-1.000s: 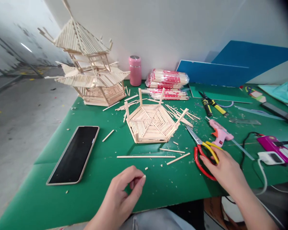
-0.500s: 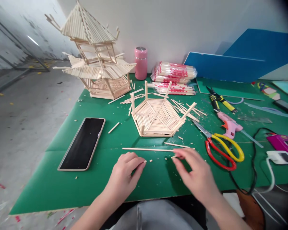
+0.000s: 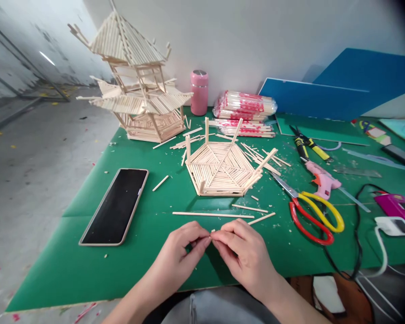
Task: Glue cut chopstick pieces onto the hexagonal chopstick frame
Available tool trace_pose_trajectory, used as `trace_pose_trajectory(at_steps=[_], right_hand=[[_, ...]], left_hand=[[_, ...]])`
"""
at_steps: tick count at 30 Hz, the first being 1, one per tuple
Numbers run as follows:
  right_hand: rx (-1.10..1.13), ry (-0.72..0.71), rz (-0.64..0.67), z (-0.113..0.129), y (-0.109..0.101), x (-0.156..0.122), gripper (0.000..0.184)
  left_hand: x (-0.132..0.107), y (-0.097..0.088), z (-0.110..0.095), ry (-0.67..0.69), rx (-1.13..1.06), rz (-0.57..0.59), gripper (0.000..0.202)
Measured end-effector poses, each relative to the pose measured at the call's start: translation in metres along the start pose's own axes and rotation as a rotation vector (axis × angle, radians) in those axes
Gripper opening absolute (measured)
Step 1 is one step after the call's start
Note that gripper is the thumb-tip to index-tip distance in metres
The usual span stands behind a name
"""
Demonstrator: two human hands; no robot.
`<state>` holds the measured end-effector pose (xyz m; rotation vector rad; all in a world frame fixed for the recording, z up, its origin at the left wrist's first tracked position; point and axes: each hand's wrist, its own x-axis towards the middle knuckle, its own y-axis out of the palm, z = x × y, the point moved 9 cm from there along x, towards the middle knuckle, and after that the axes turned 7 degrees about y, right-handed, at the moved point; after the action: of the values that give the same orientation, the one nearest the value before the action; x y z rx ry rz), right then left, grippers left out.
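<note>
One tiny pale wooden stick piece (image 3: 210, 236), barely visible, sits where two hands meet: the left hand (image 3: 182, 246) is pinched closed on it, and the right hand (image 3: 245, 248) has its fingertips at the same spot, though whether they clamp it I cannot tell. Beyond the grip on the green surface (image 3: 148, 270) lie one long thin wooden stick (image 3: 212, 215), then one hexagonal wooden-stick base (image 3: 221, 166) with at least five posts. Right of the grip is one pair of red-and-yellow-handled scissors (image 3: 312, 211); left, one black-screened phone (image 3: 114, 207).
</note>
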<state>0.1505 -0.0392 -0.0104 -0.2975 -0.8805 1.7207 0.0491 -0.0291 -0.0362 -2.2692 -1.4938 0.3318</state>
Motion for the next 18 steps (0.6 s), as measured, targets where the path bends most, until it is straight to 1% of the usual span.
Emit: trace_pose_trajectory(at_steps=[4, 9, 12, 13, 15, 18], right_hand=[[0.047, 0.007, -0.068, 0.000, -0.009, 0.000, 0.016], [0.059, -0.021, -0.181, 0.005, -0.018, -0.002, 0.019], [0.029, -0.032, -0.199, 0.009, -0.019, -0.003, 0.021], [0.029, -0.029, -0.195, 0.009, -0.019, -0.002, 0.022], [0.042, -0.003, -0.192, 0.004, -0.021, -0.002, 0.024], [0.028, 0.084, -0.288, -0.019, -0.037, -0.003, 0.022]], left_hand=[[0.002, -0.001, 0.008, -0.142, -0.185, -0.066, 0.020], [0.000, 0.006, 0.019, -0.299, -0.555, -0.182, 0.013], [-0.001, 0.010, 0.023, -0.325, -0.681, -0.217, 0.014], [-0.001, 0.009, 0.023, -0.316, -0.677, -0.224, 0.014], [-0.001, 0.002, 0.023, -0.277, -0.586, -0.245, 0.014], [0.001, -0.025, 0.018, -0.131, -0.300, -0.357, 0.011]])
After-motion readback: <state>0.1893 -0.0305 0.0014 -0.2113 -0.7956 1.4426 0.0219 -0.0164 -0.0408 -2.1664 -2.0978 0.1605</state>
